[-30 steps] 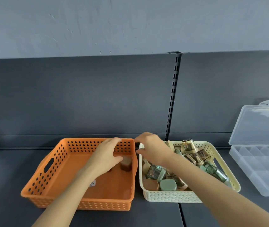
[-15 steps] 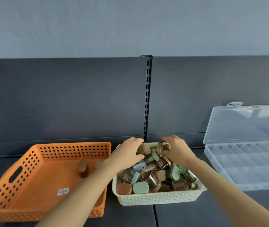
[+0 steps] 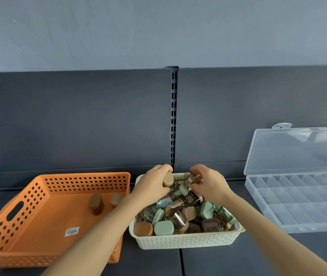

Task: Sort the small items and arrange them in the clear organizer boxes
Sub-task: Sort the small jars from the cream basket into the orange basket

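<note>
both hands grip small jars (image 3: 168, 181) above the cream basket (image 3: 184, 241) (piled full)

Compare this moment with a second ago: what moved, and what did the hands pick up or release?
The left hand left the orange basket, releasing a brown-capped jar there, and now grips a tan-capped jar over the cream basket. The right hand has taken hold of an amber jar. The clear organizer box is unchanged, open and empty.
</note>
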A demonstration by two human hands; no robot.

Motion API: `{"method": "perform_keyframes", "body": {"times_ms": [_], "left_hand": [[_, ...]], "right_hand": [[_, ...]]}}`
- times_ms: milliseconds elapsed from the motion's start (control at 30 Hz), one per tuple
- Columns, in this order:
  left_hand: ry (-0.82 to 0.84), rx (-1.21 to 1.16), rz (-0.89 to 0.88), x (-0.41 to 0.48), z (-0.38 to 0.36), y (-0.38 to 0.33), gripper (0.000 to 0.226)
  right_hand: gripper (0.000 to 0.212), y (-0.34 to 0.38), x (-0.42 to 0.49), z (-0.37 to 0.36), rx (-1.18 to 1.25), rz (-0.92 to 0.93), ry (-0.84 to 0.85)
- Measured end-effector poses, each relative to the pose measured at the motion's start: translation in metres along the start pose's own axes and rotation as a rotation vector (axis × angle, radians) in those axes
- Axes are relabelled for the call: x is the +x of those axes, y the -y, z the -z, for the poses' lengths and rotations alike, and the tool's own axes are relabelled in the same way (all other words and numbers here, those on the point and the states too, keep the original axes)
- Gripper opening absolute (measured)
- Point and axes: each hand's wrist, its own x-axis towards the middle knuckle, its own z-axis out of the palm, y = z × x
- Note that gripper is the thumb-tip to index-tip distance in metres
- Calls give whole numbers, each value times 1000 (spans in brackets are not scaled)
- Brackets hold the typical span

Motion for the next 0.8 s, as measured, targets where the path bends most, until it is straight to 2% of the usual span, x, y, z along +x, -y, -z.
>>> {"method": "perform_keyframes", "body": {"times_ms": [133,233,367,500,567,667,800], "left_hand": [[-113,-33,25,-16,25,7,52],[-160,-15,44,-33,46,22,52],[-171,42,135,-61,75,51,52],[-111,59,239,-91,94,84,51],[-76,65,269,-104,97,94,52],[8,98,296,-118,94,102,51],[163,126,352,-129,89,111,47]], "right_hand": [[42,20,0,9,89,94,-54],[40,48,3,8,128,209,-29],[42,86,6,-14,167,273,40],[32,118,6,-36,142,377,67],[34,132,5,-45,129,414,94],[46,148,4,-58,74,432,189],[37,166,1,-81,-138,465,336]]}}
